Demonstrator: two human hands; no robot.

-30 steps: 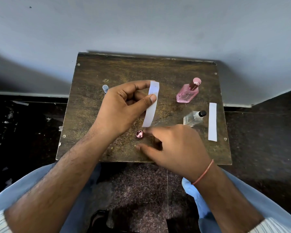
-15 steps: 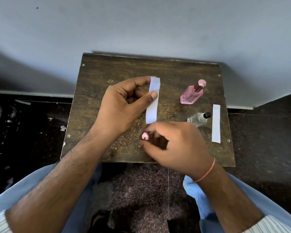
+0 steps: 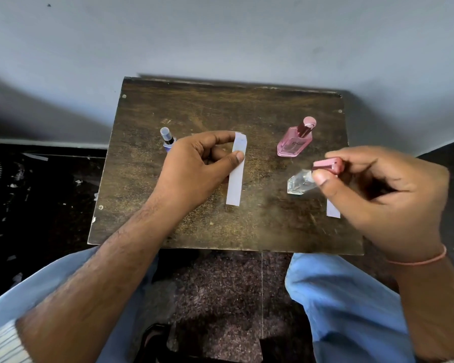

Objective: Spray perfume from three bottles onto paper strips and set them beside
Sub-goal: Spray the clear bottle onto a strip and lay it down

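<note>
My left hand (image 3: 197,169) pinches a white paper strip (image 3: 236,179) near its top, above the middle of the wooden table (image 3: 220,108). My right hand (image 3: 383,195) holds a small pink cap (image 3: 328,165) between thumb and fingers, over the right side. A pink perfume bottle (image 3: 295,141) stands at the back right. A clear glass bottle (image 3: 298,182) lies just left of my right thumb, its top hidden by the hand. A small blue bottle (image 3: 167,141) with a clear cap stands behind my left hand. A second strip (image 3: 332,210) lies on the table, mostly under my right hand.
The small table is pushed against a pale wall (image 3: 220,35). Dark floor lies on both sides, with paper scraps (image 3: 19,176) at the left. My knees in light blue trousers (image 3: 346,297) sit below the table's front edge.
My right hand picked the pink cap up from the table's front middle and carried it up and right. The left hand kept hold of the strip; the blue bottle is uncovered now.
</note>
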